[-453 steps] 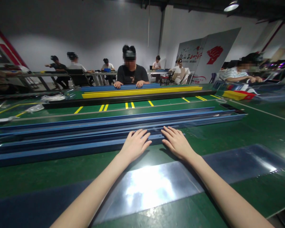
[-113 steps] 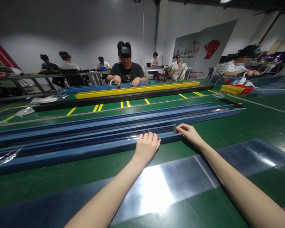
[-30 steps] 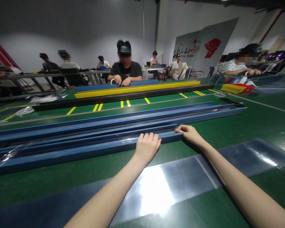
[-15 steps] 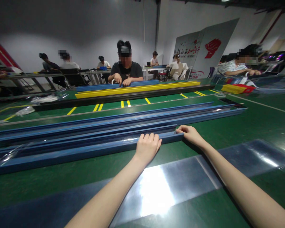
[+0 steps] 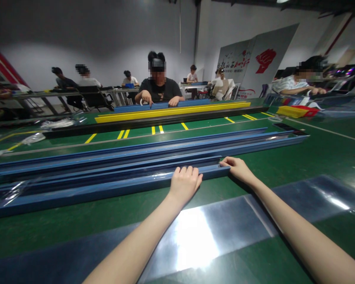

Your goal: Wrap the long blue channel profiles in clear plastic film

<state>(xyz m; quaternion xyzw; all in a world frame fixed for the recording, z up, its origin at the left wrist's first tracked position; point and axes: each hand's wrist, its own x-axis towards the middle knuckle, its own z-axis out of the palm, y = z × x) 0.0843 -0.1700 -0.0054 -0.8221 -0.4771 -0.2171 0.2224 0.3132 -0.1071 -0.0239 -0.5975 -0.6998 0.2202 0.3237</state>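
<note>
A long blue channel strip (image 5: 106, 191) lies nearest me on the table, with clear glossy film (image 5: 158, 176) inside its trough. My left hand (image 5: 184, 183) is closed over the strip's near wall, a little way from its right end, fingers curled into the trough. At that right end, my right hand (image 5: 235, 166) has thumb and fingers pinched together at the inside corner. What lies between those fingertips, if anything, is too small to make out. Behind it, a second blue channel strip (image 5: 254, 148) runs parallel and reaches farther right.
A wide clear plastic sheet (image 5: 230, 221) lies under my forearms on the green table (image 5: 328, 154). Farther back are a black strip (image 5: 165, 119) and a yellow strip (image 5: 171, 111). A phone (image 5: 285, 127) rests near the second strip's end. A co-worker (image 5: 158, 88) sits opposite.
My hands and the near strip stay almost where they were; the view shifts slightly. Across the table, the co-worker's hands have moved apart and their blue strip has slid to the right.
</note>
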